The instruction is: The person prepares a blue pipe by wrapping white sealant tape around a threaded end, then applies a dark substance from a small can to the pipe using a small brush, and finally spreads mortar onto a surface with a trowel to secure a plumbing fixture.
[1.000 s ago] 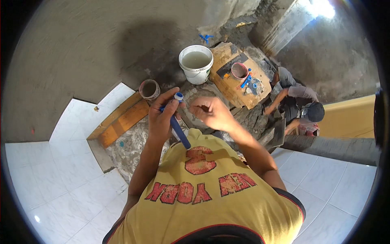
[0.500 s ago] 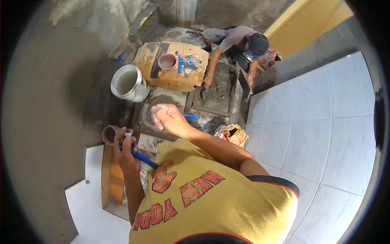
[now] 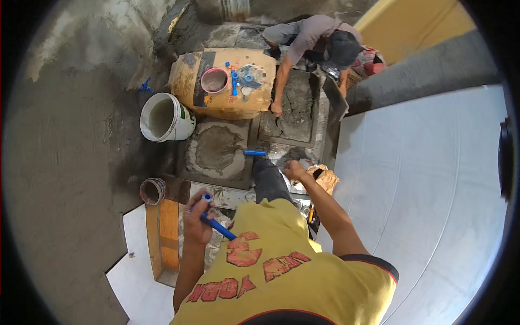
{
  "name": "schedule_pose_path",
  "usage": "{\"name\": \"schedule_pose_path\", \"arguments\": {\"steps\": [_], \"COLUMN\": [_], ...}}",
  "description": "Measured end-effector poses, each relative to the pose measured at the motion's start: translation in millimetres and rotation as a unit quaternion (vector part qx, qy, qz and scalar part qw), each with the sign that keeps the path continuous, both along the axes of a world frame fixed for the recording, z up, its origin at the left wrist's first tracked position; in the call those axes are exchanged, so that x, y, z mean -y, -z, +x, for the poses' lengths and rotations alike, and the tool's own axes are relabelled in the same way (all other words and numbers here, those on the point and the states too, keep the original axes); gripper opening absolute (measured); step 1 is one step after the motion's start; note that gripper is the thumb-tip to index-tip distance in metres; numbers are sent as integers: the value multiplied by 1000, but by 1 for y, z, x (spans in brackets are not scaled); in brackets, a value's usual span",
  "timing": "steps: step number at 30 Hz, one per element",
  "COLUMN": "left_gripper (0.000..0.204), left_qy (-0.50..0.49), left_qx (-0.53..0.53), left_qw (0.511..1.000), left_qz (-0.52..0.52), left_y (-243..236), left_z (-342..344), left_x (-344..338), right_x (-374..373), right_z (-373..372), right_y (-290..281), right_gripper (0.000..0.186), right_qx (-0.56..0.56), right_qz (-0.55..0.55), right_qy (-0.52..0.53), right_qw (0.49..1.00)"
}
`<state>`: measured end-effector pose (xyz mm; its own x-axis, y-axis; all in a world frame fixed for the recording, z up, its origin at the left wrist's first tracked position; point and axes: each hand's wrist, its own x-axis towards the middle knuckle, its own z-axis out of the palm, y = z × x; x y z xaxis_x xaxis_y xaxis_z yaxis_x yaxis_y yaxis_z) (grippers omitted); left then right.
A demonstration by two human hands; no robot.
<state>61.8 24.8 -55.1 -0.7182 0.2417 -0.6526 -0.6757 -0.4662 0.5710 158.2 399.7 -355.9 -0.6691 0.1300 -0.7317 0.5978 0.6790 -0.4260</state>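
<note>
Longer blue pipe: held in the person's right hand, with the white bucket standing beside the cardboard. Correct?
Wrong hand. In the head view the longer blue pipe is held in the left hand; the right hand is near the brown paper bag. The white bucket does stand beside the cardboard.

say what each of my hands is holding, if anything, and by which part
Your left hand holds a blue plastic pipe by the end with the fitting. Whether your right hand, near the brown paper bag, holds anything cannot be told.
</note>
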Motion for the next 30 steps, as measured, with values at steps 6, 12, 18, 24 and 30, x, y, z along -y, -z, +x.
{"name": "schedule_pose_path", "arguments": {"steps": [6, 12, 18, 24, 30], "left_gripper": [33, 33, 29, 19, 17], "left_qy": [43, 5, -103, -123, -63], "left_qx": [99, 174, 217, 198, 82], "left_qw": [993, 979, 955, 961, 976], "left_qz": [-41, -105, -176, -151, -192], "left_y": [42, 73, 100, 120, 85], "left_z": [-20, -14, 8, -6, -20], "left_x": [-45, -57, -60, -69, -46], "right_x": [-28, -82, -47, -126, -27], "right_z": [-171, -376, -476, -489, -416], "right_y": [84, 176, 208, 203, -1], "right_gripper": [30, 26, 30, 31, 28], "right_qx": [-185, -310, -290, -242, -176], "right_qz": [47, 129, 184, -21, -690], "right_qy": [118, 157, 59, 232, 325], "right_qw": [974, 929, 937, 942, 623]}}
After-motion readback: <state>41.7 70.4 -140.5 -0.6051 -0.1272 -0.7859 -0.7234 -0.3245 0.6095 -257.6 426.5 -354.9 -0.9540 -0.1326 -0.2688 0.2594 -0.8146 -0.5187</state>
